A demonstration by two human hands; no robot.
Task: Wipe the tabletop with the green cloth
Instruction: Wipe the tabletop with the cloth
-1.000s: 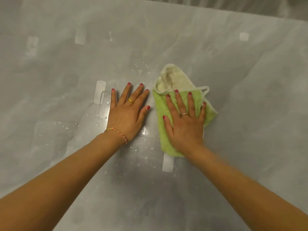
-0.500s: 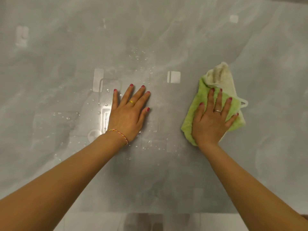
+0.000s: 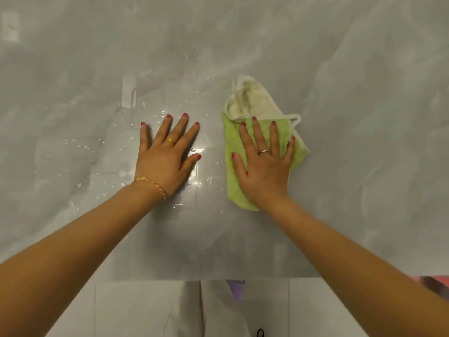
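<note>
Your green cloth [image 3: 261,139] lies folded on the grey tabletop [image 3: 364,117], its soft nap crumpled, a stained cream underside flipped up at the far end. Your right hand [image 3: 263,161] presses it flat with fingers spread, not pinching. Your left hand [image 3: 167,156] rests flat just beside it, fingers spread on the glossy, marble-patterned surface. Water drops [image 3: 192,57] bead around and beyond that hand, so the wiping looks only partly done.
</note>
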